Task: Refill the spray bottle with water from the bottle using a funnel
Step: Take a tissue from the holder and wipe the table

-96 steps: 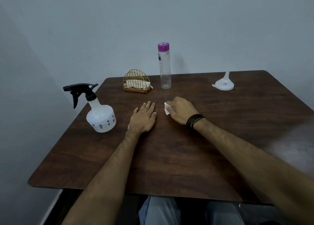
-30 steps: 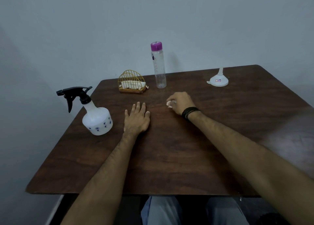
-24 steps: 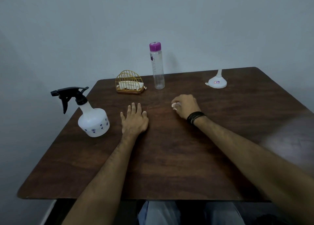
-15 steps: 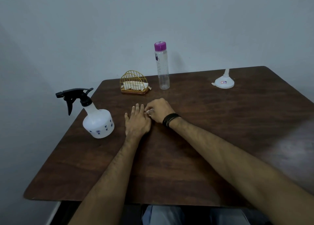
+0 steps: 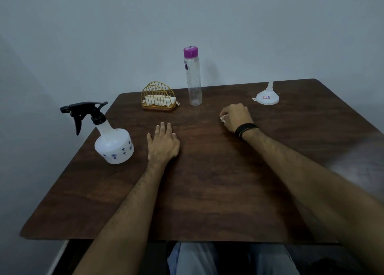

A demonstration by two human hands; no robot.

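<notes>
Dark wood grain covers the table [image 5: 207, 191], which fills the lower two thirds of the frame, and everything for the job stands spread along its far and left edges, leaving the middle bare, probably as working room. The spray bottle [image 5: 113, 138] sits at the left edge, upright, its black trigger head screwed on and pointing toward the left of the frame; its white body is cloudy, so how much liquid it holds cannot be told. The water bottle [image 5: 194, 79] stands upright at upper centre near the wall, purple cap on; its walls are clear and no water line can be made out from here. The funnel [image 5: 267, 97] rests mouth down, spout up, at the upper right, well apart from both bottles, a stable way to park it. A gold wire holder [image 5: 159, 97] with white napkins folded inside sits just left of the water bottle. The left hand [image 5: 164, 142] lies flat on the wood, fingers together and holding nothing, just right of the spray bottle. The right hand [image 5: 236, 116] is curled into a loose fist around a small wad of white tissue [image 5: 223, 118], which peeks out at its left side, between the water bottle and the funnel. By my reading, no step of the refill has begun: both caps are on and the funnel is untouched.
</notes>
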